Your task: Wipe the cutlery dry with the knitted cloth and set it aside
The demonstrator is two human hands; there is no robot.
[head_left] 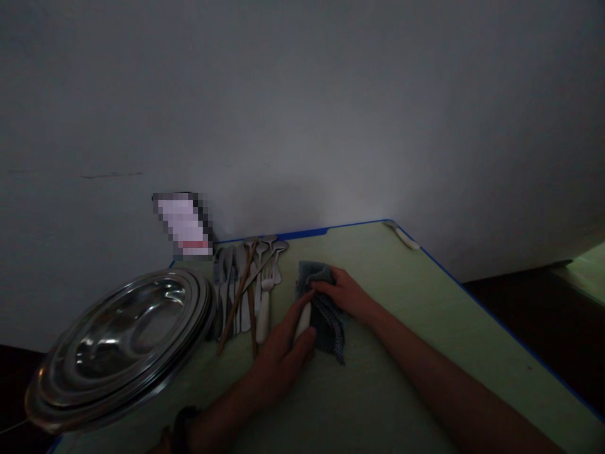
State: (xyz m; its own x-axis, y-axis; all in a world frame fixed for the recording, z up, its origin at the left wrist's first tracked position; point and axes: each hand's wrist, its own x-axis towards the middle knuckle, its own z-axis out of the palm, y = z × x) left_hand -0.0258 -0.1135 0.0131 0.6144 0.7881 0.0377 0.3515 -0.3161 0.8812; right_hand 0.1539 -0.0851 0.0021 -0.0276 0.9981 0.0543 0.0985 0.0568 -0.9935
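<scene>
My left hand [286,343] is closed around the pale handle of a utensil [303,320]. The utensil's head is hidden in a grey-blue cloth [326,315], so its kind does not show. With fingers pinched, my right hand [343,291] grips that cloth around the far end. Left of my hands lies a pile of cutlery, with table knives [227,284], spoons [269,241] and wooden chopsticks [239,293]. A fork [265,302] with a white handle is the piece closest to my left hand. Another white-handled utensil [404,236] rests alone by the far right corner.
Stacked shiny metal dishes [127,334] stand at the table's left side. A phone-like device [184,224], blurred out, leans against the wall [302,113] behind. The light green table [425,315] has blue edging. Dark floor [520,309] shows beyond its right edge.
</scene>
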